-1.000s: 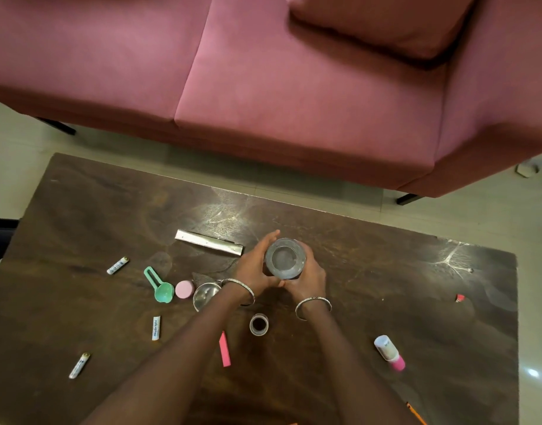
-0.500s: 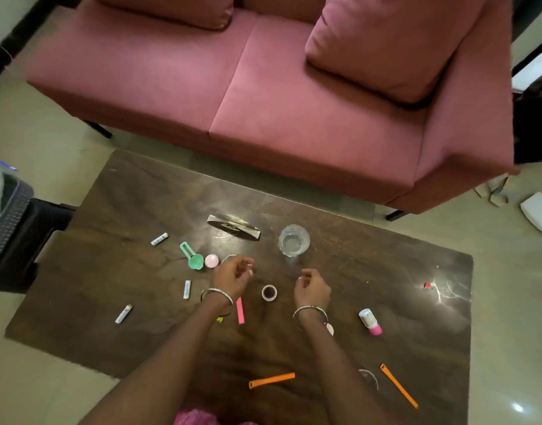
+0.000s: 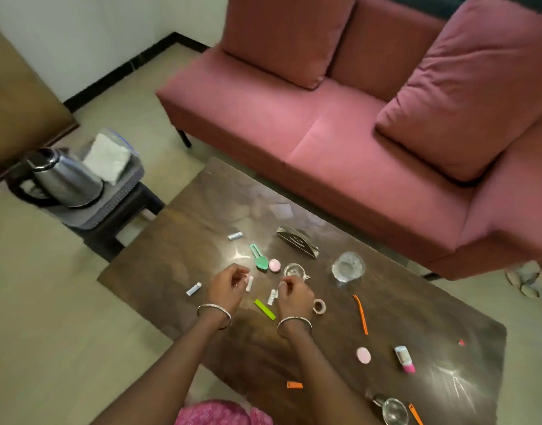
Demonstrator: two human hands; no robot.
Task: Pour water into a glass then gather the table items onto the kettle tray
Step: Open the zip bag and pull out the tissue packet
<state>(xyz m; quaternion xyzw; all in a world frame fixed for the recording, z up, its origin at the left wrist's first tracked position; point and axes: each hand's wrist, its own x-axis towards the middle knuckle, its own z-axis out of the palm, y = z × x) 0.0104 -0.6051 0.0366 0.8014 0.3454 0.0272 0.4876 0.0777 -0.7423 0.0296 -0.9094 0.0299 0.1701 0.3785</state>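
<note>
A clear glass (image 3: 348, 266) with water stands on the dark wooden table (image 3: 202, 210), right of my hands. My left hand (image 3: 228, 285) hovers low with loosely curled fingers, its tips at a small white sachet (image 3: 249, 283). My right hand (image 3: 295, 292) is also loosely curled, its fingertips beside a small clear cup (image 3: 294, 270) and another sachet (image 3: 272, 297). I see nothing gripped in either hand. The steel kettle (image 3: 64, 179) stands on a grey tray (image 3: 92, 217) on a dark stool to the table's left.
Scattered on the table are a green scoop (image 3: 259, 259), pink lid (image 3: 274, 265), napkin holder (image 3: 297, 242), tape roll (image 3: 318, 306), green strip (image 3: 265, 309), orange strip (image 3: 361, 314), pink disc (image 3: 363, 354) and pink-capped bottle (image 3: 404, 359). A pink sofa (image 3: 355, 133) stands behind.
Both hands let go of the glass and drew back toward me. They have since shifted left over the small items, and the view has swung to show the kettle and tray.
</note>
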